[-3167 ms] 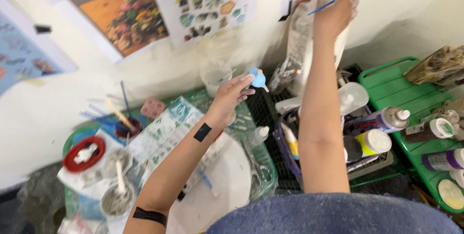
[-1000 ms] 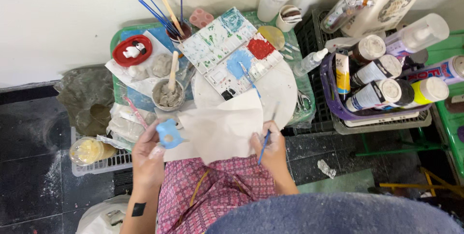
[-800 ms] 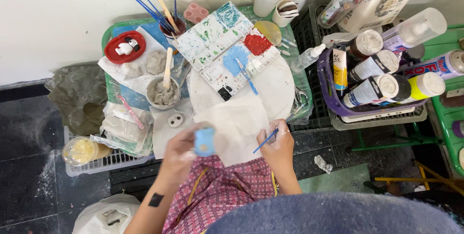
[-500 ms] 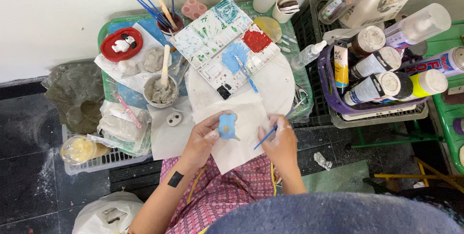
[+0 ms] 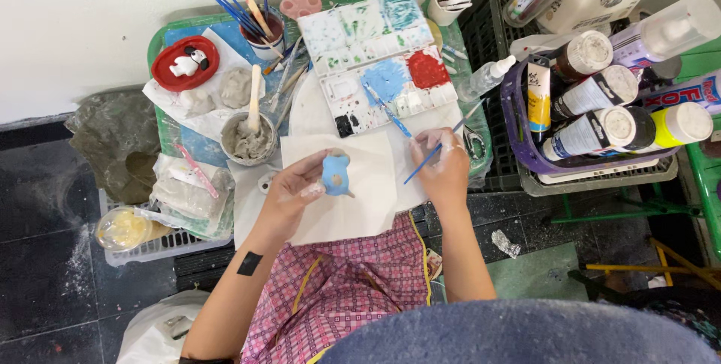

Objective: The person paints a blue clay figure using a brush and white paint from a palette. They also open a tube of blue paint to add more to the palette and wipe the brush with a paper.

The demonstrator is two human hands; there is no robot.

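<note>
We see the left hand (image 5: 294,187) pinching a small blue figure (image 5: 336,175), its underside hidden, w/ the right hand (image 5: 443,165) gripping a thin blue brush (image 5: 439,146), bristle tip hard to make out.

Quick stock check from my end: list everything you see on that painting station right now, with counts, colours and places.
figurine: one, blue, in the left hand over the white paper
thin brush: one, blue, in the right hand
palette: one, white with green, blue and red paint, centre
brush cup: one, dark, blue brushes, top left
red dish: one, left
grey bowl: one, with stick
paint bottles: several, white-capped, purple basket, right
left hand: grip shut
right hand: grip shut
</note>
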